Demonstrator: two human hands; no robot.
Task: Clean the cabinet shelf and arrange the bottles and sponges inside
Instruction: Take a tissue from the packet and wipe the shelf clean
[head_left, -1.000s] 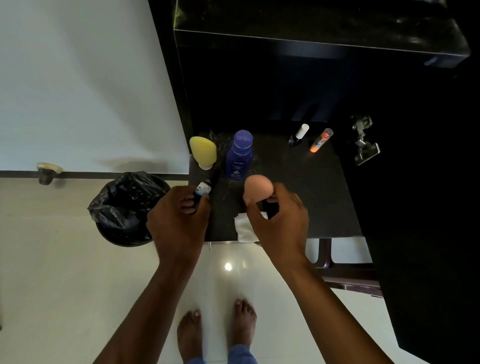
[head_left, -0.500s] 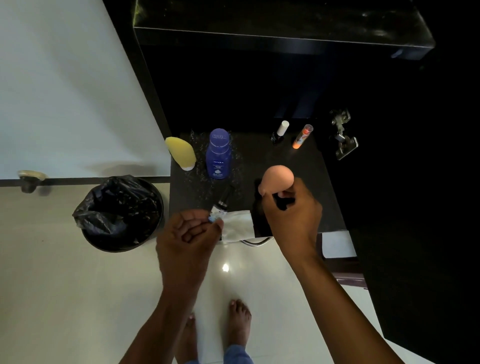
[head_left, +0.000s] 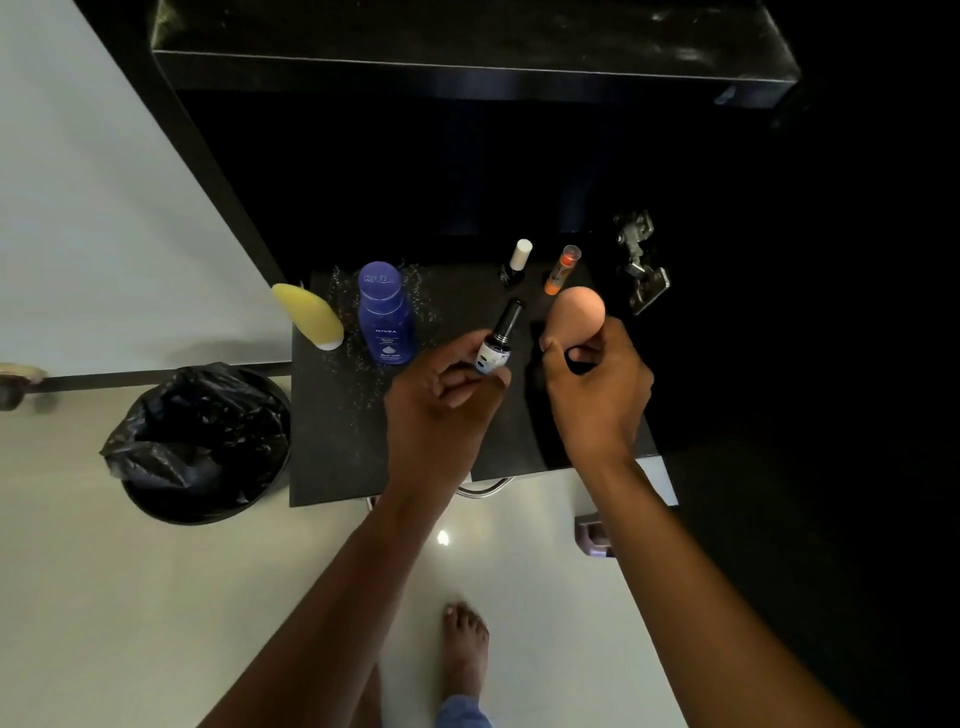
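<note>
Fingers (head_left: 488, 375) pinch a small bottle (head_left: 500, 340); blue bottle (head_left: 384, 317) reads NIVEA.

Black-lined bin (head_left: 200, 441), cabinet hinge (head_left: 640, 262)

On the black speckled cabinet shelf (head_left: 332, 415) we see a yellow teardrop sponge (head_left: 310, 316), a blue Nivea bottle (head_left: 385, 317), a white-capped dark vial (head_left: 516, 262) and an orange tube (head_left: 561, 268).

Cabinet interior (head_left: 467, 171) behind the blue bottle (head_left: 385, 317): pure black, nothing readable. Small bottle (head_left: 497, 343) right of the blue bottle: base buried in left hand (head_left: 441, 410) fingers, label print too small to read. Peach sponge (head_left: 577, 318) further right: lower part covered by right hand (head_left: 597, 395). Object (head_left: 21, 384) far left of the blue bottle: blurred, clipped by frame edge.
</note>
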